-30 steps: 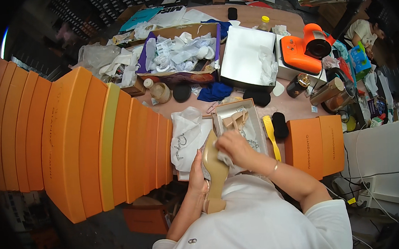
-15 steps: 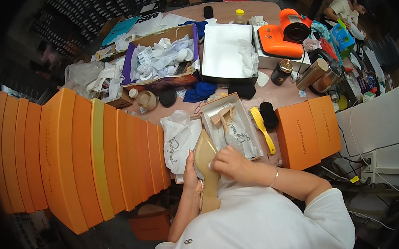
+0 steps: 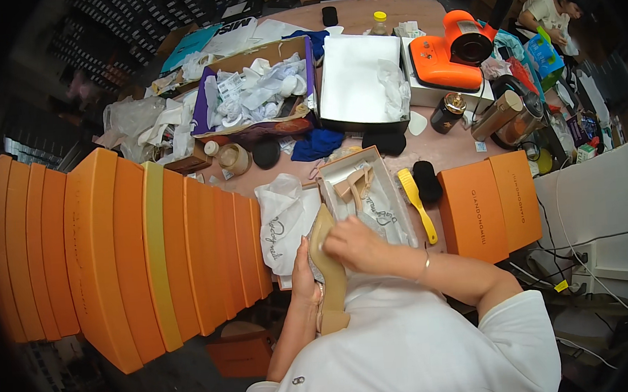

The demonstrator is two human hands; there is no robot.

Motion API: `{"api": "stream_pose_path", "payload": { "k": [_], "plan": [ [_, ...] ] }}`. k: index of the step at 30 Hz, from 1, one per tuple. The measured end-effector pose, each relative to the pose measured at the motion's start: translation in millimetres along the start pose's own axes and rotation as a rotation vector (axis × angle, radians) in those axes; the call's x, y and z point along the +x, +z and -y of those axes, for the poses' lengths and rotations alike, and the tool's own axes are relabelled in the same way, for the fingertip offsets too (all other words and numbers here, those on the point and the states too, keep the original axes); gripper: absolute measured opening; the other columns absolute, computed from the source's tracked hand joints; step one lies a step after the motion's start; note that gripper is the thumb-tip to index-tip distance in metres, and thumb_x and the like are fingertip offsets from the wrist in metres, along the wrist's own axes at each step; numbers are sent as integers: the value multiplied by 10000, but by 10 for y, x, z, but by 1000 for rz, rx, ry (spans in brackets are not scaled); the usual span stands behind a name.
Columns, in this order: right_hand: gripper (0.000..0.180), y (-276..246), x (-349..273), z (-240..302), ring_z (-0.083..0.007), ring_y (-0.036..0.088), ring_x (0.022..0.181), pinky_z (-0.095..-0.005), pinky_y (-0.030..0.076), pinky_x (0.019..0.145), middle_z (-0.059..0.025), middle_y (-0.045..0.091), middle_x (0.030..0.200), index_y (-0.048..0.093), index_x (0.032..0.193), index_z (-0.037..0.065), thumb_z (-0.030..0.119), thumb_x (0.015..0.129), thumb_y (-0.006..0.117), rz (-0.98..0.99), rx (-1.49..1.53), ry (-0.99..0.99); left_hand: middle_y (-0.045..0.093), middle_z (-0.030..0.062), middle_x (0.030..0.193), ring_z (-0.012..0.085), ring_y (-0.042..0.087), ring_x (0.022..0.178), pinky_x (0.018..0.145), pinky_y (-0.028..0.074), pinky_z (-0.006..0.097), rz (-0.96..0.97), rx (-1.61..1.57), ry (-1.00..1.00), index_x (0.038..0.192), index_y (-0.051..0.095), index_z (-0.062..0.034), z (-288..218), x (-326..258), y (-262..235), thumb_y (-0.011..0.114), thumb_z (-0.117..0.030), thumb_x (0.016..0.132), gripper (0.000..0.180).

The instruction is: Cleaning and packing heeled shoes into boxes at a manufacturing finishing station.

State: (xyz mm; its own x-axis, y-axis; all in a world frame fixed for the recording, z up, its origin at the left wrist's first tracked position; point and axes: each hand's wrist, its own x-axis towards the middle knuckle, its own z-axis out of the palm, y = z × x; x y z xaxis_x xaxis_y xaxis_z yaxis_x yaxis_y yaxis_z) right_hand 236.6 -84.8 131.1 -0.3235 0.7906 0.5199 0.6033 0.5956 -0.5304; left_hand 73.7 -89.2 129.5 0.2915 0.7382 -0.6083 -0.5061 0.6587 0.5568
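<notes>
My left hand [image 3: 305, 278] grips a beige high-heeled shoe [image 3: 328, 268] from below, sole side facing me, close to my chest. My right hand [image 3: 357, 245] is closed on the shoe's upper part, with a bracelet on its wrist. Just beyond the hands stands an open shoe box [image 3: 361, 193] that holds a second beige heeled shoe [image 3: 353, 184] on crumpled clear wrapping. A white dust bag [image 3: 281, 224] lies left of the box.
A row of orange shoe boxes [image 3: 136, 252] stands on edge at my left. Two more orange boxes [image 3: 486, 206] lie to the right, with a yellow brush [image 3: 416, 203] beside them. Further back are a paper-filled carton [image 3: 256, 91], a white box [image 3: 360, 80] and an orange device [image 3: 449, 52]. Another person [image 3: 549, 12] sits far right.
The view has shifted slightly. My right hand has slid along the shoe toward my body, while my left hand keeps its hold on it.
</notes>
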Motion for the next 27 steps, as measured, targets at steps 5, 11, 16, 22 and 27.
{"api": "stream_pose_path", "payload": {
  "k": [5,11,16,22,27],
  "plan": [
    [68,-14,-18,-76,-231,510,767,-359,376,715,-48,483,754,531,790,106,127,749,581,23,25,-10,608,83,1145,172,596,1039,898,485,308,90,4,-27,1233,532,-30,2,44,-14,435,-340,998,401],
    [95,31,43,122,-274,507,778,-379,366,716,-75,518,785,529,807,85,130,760,598,99,97,-75,594,74,1166,167,590,1033,895,484,310,55,-3,29,1227,534,-27,-56,49,11,419,-327,1005,390],
    [64,33,127,85,-265,523,797,-378,371,722,-73,513,782,533,815,87,115,779,578,70,76,33,607,71,1142,165,603,1013,876,499,310,64,74,53,1219,539,-34,-70,73,-55,463,-333,986,387],
    [40,-28,77,268,-251,526,793,-366,385,744,-71,506,787,539,810,89,105,780,560,105,112,-17,614,85,1113,172,616,986,852,507,303,89,59,14,1218,531,-20,-61,109,4,403,-332,1005,399],
    [94,-28,65,93,-245,518,810,-359,374,733,-68,506,800,561,837,94,85,765,621,13,53,96,617,93,1106,179,619,979,852,509,310,108,27,-11,1223,524,-16,-105,64,33,414,-355,1001,420]
  ]
}}
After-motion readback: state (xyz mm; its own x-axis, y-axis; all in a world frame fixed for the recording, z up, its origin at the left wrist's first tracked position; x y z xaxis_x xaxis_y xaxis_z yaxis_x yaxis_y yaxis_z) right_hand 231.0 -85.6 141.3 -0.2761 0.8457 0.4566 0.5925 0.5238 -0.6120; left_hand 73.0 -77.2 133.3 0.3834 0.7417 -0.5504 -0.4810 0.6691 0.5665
